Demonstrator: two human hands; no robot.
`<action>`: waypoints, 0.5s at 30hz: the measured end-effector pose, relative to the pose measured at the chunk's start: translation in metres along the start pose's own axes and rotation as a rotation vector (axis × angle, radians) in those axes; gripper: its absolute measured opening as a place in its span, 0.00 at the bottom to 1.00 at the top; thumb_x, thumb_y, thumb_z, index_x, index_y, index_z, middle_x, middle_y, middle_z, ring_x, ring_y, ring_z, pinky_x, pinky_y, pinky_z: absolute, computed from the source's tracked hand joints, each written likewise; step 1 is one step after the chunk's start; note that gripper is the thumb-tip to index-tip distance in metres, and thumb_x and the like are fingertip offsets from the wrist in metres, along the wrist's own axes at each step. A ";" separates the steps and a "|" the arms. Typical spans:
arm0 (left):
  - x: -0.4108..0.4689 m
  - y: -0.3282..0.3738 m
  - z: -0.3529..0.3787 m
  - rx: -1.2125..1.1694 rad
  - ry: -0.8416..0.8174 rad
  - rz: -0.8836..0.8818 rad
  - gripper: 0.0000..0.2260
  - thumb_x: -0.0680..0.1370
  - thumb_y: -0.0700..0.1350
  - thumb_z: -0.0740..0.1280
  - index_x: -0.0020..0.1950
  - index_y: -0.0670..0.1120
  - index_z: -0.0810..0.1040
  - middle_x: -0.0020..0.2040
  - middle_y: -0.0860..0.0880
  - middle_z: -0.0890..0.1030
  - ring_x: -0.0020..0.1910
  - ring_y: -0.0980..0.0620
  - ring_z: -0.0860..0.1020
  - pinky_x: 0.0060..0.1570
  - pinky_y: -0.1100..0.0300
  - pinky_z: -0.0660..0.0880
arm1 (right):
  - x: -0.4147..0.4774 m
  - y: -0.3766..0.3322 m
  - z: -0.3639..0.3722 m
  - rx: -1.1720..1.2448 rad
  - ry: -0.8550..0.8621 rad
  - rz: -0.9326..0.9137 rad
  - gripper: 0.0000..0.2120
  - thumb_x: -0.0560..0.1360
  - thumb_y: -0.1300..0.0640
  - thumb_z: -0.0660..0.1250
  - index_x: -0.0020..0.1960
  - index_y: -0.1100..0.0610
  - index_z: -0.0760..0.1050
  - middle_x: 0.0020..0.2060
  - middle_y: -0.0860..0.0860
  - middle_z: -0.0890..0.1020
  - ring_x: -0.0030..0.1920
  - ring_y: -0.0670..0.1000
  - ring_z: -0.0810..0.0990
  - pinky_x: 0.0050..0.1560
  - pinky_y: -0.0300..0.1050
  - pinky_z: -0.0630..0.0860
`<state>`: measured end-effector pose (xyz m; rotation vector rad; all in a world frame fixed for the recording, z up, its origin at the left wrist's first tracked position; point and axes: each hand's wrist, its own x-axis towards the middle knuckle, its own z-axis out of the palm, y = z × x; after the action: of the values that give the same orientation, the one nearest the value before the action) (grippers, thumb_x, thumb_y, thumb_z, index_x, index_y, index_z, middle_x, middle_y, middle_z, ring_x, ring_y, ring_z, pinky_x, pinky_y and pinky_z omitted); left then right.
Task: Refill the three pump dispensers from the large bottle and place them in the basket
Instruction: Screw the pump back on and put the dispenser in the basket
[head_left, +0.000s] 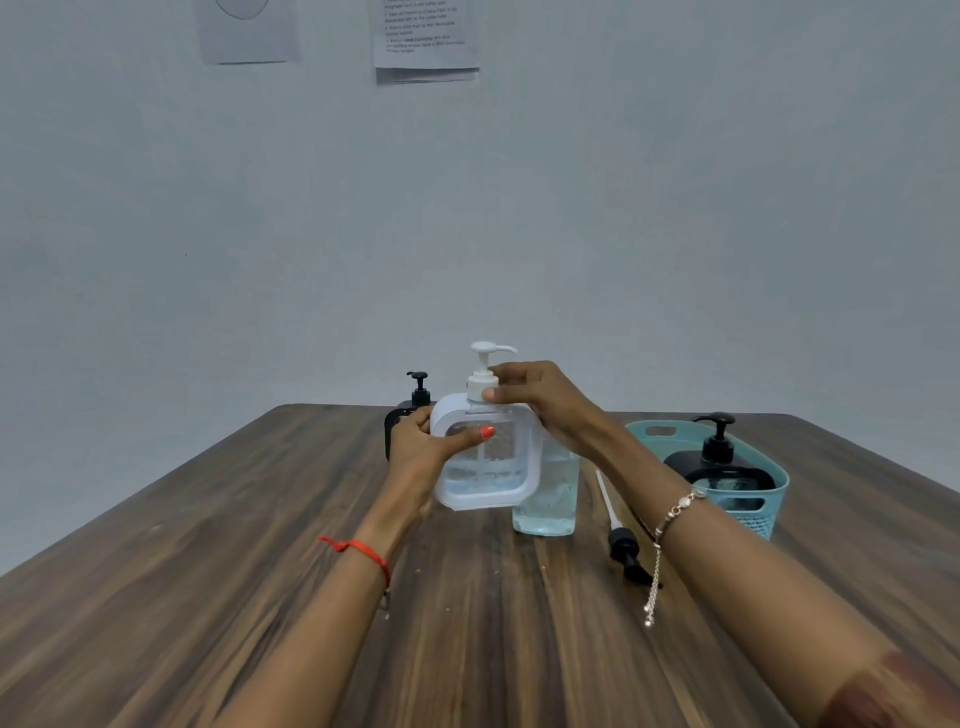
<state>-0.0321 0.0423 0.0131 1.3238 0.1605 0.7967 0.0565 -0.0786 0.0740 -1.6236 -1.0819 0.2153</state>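
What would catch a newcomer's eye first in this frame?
The white pump dispenser at the centre stands out: the left hand grips its body while the right hand pinches its pump collar. At the right, a teal basket holds a black dispenser. A loose black pump lies on the wooden table beside the right forearm.
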 end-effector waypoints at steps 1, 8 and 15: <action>0.000 0.000 -0.001 0.002 0.002 -0.003 0.15 0.60 0.34 0.78 0.41 0.47 0.81 0.40 0.45 0.84 0.44 0.40 0.82 0.49 0.37 0.78 | 0.000 0.001 -0.001 -0.006 0.028 -0.008 0.07 0.70 0.60 0.72 0.47 0.58 0.81 0.42 0.53 0.83 0.42 0.51 0.80 0.50 0.48 0.76; -0.004 -0.005 0.002 0.095 0.022 0.033 0.15 0.62 0.38 0.79 0.43 0.47 0.79 0.41 0.46 0.83 0.41 0.44 0.82 0.44 0.47 0.81 | -0.001 0.002 0.013 -0.067 0.181 0.017 0.18 0.65 0.53 0.77 0.47 0.59 0.74 0.42 0.52 0.79 0.41 0.49 0.77 0.41 0.40 0.72; -0.005 -0.004 0.000 0.131 0.036 0.032 0.16 0.61 0.38 0.79 0.45 0.47 0.79 0.43 0.45 0.83 0.42 0.46 0.82 0.44 0.48 0.81 | -0.008 -0.001 0.014 -0.071 0.213 0.057 0.09 0.64 0.56 0.77 0.41 0.59 0.82 0.33 0.49 0.82 0.31 0.45 0.78 0.35 0.37 0.73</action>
<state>-0.0339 0.0388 0.0074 1.4390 0.2240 0.8489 0.0426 -0.0752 0.0670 -1.6999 -0.8897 0.0400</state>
